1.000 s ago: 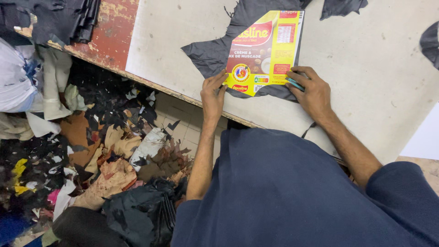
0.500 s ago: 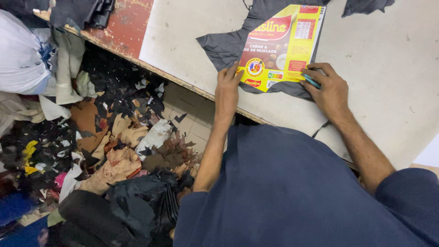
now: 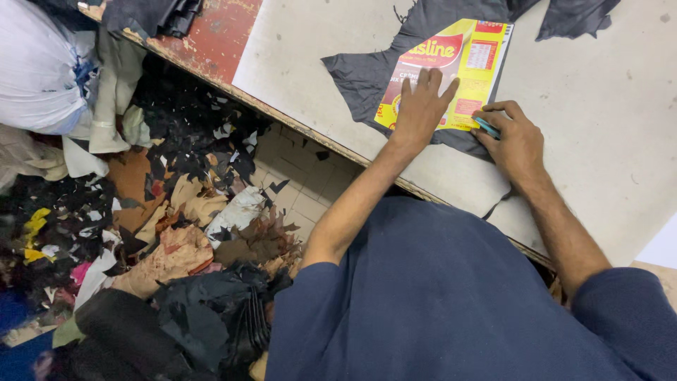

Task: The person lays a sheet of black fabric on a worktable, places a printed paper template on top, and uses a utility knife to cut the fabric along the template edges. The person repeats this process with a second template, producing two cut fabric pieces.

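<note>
1. Fingers of the left hand [image 3: 421,106] are spread and pressed flat on a yellow card template [image 3: 451,70], pinning it down; nothing is clasped.
2. Fingers of the right hand [image 3: 513,137] are curled around a small blue marker [image 3: 486,128], whose tip meets the lower right edge of the template.
3. Lower centre of the frame: the person's dark blue shirt [image 3: 437,310] fills the near field, with both bare forearms reaching up toward the table [image 3: 599,120].
4. Lower left of the frame: a heap of scraps [image 3: 176,233] in black, tan and white covers the tiled floor beside the table edge.
5. Upper centre of the frame: the template lies on a piece of dark grey fabric [image 3: 360,74], which lies flat on the pale table top.
6. Template orientation: its long axis runs from lower left to upper right, tilted slightly clockwise from vertical; the red printed end points to the top of the frame.
7. Upper right: a second dark fabric piece [image 3: 575,17] lies just beyond the template.
8. Upper left: a white bundle [image 3: 35,70] sits beside the table's worn red edge [image 3: 211,39].
</note>
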